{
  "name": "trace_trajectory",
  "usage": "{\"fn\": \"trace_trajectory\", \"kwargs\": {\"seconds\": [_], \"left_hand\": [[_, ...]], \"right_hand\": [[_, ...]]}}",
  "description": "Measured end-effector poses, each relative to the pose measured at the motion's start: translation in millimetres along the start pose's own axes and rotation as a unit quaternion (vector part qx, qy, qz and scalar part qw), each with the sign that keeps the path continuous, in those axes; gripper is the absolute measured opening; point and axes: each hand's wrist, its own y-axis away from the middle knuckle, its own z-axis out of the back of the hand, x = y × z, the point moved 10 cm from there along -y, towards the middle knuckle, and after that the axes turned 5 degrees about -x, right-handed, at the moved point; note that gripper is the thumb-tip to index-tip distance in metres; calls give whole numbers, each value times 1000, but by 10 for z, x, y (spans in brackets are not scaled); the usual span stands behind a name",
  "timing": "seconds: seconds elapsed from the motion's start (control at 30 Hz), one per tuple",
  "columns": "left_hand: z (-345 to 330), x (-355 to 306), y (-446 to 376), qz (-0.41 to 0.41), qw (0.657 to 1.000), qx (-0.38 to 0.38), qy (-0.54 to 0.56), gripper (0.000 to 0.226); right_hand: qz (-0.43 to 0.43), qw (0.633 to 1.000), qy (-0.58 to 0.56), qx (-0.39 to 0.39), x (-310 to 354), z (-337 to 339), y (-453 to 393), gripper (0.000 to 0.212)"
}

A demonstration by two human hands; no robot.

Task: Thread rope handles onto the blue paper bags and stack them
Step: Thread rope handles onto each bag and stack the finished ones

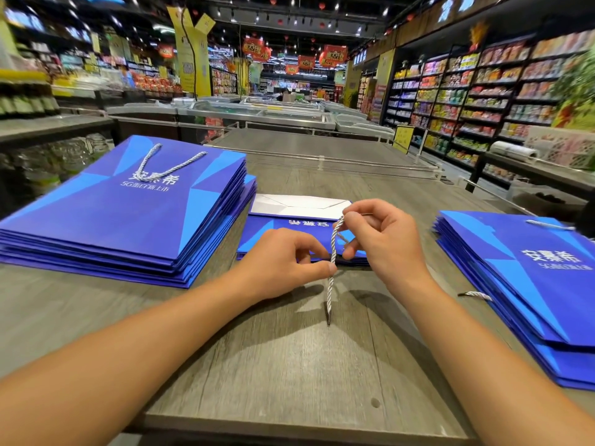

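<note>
With both the left hand [283, 262] and right hand [380, 239] pinching a rope handle [331, 268] just before the flat bag [267, 231], threading is under way; its tip likely next needs guiding into a bag hole.

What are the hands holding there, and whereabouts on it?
Both hold one silver rope. The left hand pinches its middle; the right hand pinches the upper part. Its lower end hangs free.

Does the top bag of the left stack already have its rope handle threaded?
Yes, a silver rope handle loops across the top bag of the left stack, both ends entering near its far edge.
</note>
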Motion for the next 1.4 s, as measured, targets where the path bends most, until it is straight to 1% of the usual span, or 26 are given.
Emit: {"fn": "trace_trajectory", "kwargs": {"seconds": [0.1, 0.2, 0.33, 0.43, 0.47, 0.53, 0.67, 0.73, 0.8, 0.87, 0.9, 0.93, 1.0, 1.03, 1.07, 1.13, 1.2, 1.23, 1.27, 1.33, 1.4], "left_hand": [[-5, -23, -5, -2, 999, 2, 45, 6], [-7, -1, -5, 22, 994, 12, 105, 8], [12, 42, -12, 44, 993, 4, 108, 14], [44, 69, -20, 60, 990, -11, 129, 9], [46, 69, -18, 62, 991, -12, 120, 8], [24, 57, -9, 57, 994, -3, 92, 9], [-34, 25, 3, 47, 995, 25, 86, 11], [-1, 41, -6, 59, 992, 10, 113, 15], [100, 69, -17, 76, 982, -31, 171, 18], [250, 96, -20, 89, 970, -84, 211, 15], [316, 110, -23, 91, 965, -104, 224, 14], [368, 118, -23, 91, 961, -118, 233, 14], [417, 112, -20, 88, 959, -131, 234, 14], [412, 104, -23, 85, 961, -130, 231, 14], [399, 95, -24, 81, 962, -126, 229, 14], [373, 100, -38, 77, 964, -115, 225, 13], [399, 142, -66, 74, 971, -118, 194, 10], [438, 185, -81, 74, 979, -122, 143, 6], [470, 226, -92, 78, 988, -115, 69, 3], [472, 365, -86, 113, 987, -65, -89, 16], [390, 556, -48, 153, 970, 19, -190, 38]], "right_hand": [[0, 1000, -18, -4, 23, 6, 3, 15], [1, 1000, -19, -4, 22, 4, 4, 16], [0, 1000, -13, -3, 1, 4, -1, 16], [-5, 1000, -12, -3, -17, 5, -4, 16], [-7, 1000, -15, -2, -17, 1, -3, 16], [-9, 1000, -23, 5, -7, -21, 7, 17], [-8, 1000, -26, 8, 11, -41, 15, 17], [-13, 1000, -24, 4, -20, -24, 3, 18], [-29, 999, 4, -20, -103, 41, -19, 21], [-29, 998, 55, -31, -151, 74, -29, 10], [-27, 996, 80, -14, -173, 41, -23, 8], [-28, 994, 102, 20, -204, -35, -3, 12], [-37, 984, 132, 115, -268, -260, 92, 9], [-35, 977, 150, 150, -283, -338, 138, 7], [-25, 971, 170, 164, -293, -370, 149, 7], [-7, 969, 191, 158, -287, -364, 125, 11], [-13, 975, 170, 140, -283, -320, 95, 13], [-22, 981, 148, 126, -275, -286, 81, 13], [-36, 986, 125, 108, -275, -240, 66, 12], [-75, 992, 76, 73, -301, -149, 46, 11], [-103, 993, 33, 53, -321, -96, 33, 14]]}}
